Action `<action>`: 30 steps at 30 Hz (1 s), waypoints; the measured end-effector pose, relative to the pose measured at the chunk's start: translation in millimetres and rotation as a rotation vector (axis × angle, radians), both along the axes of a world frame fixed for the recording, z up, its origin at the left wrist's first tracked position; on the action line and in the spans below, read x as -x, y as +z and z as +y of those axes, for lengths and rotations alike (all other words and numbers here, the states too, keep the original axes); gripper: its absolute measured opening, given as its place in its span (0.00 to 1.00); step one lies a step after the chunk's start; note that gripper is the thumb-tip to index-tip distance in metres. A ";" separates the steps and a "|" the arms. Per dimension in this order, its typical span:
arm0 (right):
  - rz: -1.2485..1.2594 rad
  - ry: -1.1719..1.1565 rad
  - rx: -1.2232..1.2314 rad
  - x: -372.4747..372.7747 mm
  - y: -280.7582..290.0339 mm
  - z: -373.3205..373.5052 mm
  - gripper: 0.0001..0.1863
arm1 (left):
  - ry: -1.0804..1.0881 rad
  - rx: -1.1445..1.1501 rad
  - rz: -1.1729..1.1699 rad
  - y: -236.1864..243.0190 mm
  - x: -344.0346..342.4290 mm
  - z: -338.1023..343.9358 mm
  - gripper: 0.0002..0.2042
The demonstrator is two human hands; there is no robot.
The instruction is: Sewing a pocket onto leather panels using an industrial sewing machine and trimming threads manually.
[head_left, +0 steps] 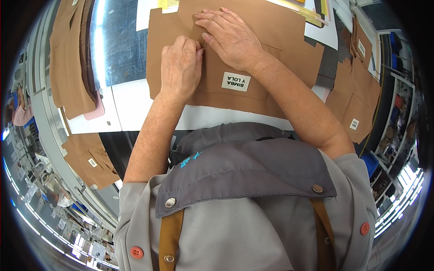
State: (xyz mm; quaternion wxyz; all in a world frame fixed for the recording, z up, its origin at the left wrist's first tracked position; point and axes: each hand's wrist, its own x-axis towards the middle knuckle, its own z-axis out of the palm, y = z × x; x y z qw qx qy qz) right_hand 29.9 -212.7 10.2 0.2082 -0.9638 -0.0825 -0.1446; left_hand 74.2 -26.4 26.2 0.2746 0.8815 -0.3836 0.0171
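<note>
A brown fabric panel (294,54) lies spread out before me, with a stitched patch pocket (210,88) on it. A pale label (236,81) with dark lettering sits on the pocket, upside down to me. My left hand (181,67) rests on the panel beside the pocket's left edge, its fingers curled in and pressed together. Whatever its fingertips pinch is hidden. Just to the right, my right hand (233,40) lies flat on the fabric with fingers stretched out, the fingertips pointing up and left past the left hand.
Shiny metal plate (120,49) and white table surface (131,106) show left of the panel. Brown fabric pieces (68,58) hang at the far left; a labelled one (83,158) lies lower left. More labelled pieces (361,101) lie right. Yellow-edged sheets (309,16) are at the back.
</note>
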 end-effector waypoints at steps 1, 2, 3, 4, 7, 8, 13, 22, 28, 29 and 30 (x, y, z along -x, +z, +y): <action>0.011 0.006 0.009 0.3 0.3 -0.5 0.19 | -0.032 -0.018 -0.110 -1.6 -2.2 4.1 0.04; 0.012 0.005 0.009 0.1 0.7 0.1 0.19 | -0.033 -0.018 -0.110 -6.7 -8.0 12.2 0.04; 0.015 0.004 -0.005 0.0 1.3 1.1 0.18 | 0.098 -0.004 -0.114 -14.1 -17.2 22.8 0.03; 0.018 0.007 -0.018 -0.2 1.6 1.6 0.17 | 0.234 0.010 -0.117 -15.5 -23.1 29.3 0.03; 0.014 -0.005 -0.009 0.1 1.0 1.4 0.17 | 0.168 0.092 0.066 -2.6 -28.8 41.5 0.03; 0.015 -0.007 -0.009 0.5 1.6 0.3 0.17 | 0.166 0.092 0.067 2.7 -26.4 38.5 0.03; 0.034 -0.001 0.044 -0.1 3.5 2.4 0.20 | 0.089 0.151 0.304 13.3 -3.7 8.6 0.03; 0.069 -0.015 0.054 -0.7 3.5 3.5 0.20 | -0.082 -0.007 0.094 1.1 -10.3 -3.3 0.04; 0.081 -0.029 0.166 -1.2 2.9 7.1 0.22 | -0.177 -0.035 -0.132 0.6 -22.2 14.2 0.04; 0.081 -0.031 0.165 -1.4 4.3 7.4 0.22 | -0.039 -0.028 -0.082 -0.8 -29.4 24.3 0.04; 0.090 -0.029 0.181 -1.7 5.5 7.7 0.23 | 0.100 -0.019 -0.030 2.3 -34.5 29.6 0.04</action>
